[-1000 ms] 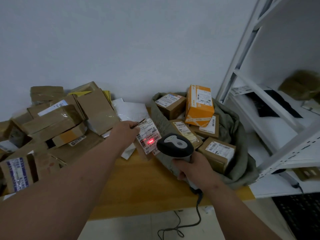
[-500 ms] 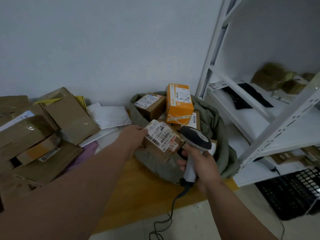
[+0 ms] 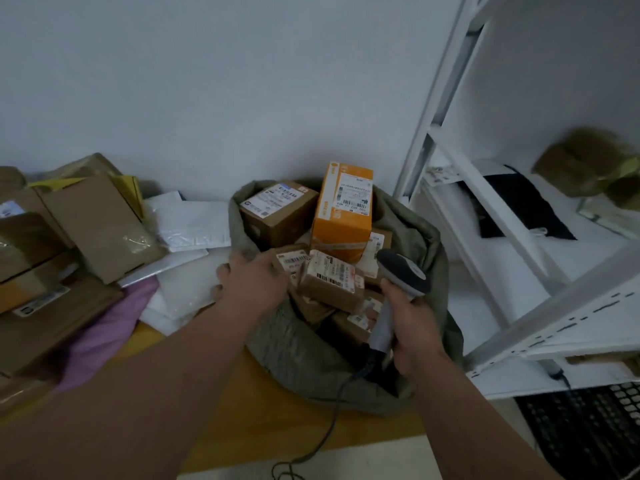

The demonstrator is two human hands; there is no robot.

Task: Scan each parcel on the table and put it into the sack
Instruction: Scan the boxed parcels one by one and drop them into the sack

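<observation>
Parcels first: nearest the camera, the right hand point(image 3: 410, 332) is wrapped round the handle of the barcode scanner point(image 3: 401, 271), its head up over the sack's mouth and its cable point(image 3: 329, 424) trailing off the table edge. The left hand point(image 3: 252, 285) reaches over the rim of the grey-green sack point(image 3: 298, 351); its fingertips run in beside the small labelled parcel point(image 3: 330, 280), and I can't tell whether they grip the box or just touch it. That parcel sits tilted on top of the others inside the sack, label up, so by my reading this is the drop-off step.

Behind it in the sack: a brown box point(image 3: 278, 216) and an upright orange box point(image 3: 343, 209), stacked high. Well to the left on the wooden table point(image 3: 263, 407), a pile of unscanned parcels point(image 3: 69, 237) waits, with white mailers point(image 3: 188, 216) and a purple bag point(image 3: 107, 330) between pile and sack. A white shelf rack point(image 3: 485, 216) stands at right.

Risks? The sack is heaped; a tilted parcel let go here could slide off and roll out onto the table or floor. The soft rim could sag under the hand. That dangling cable could also snag a box as the scanner swings to the pile.
</observation>
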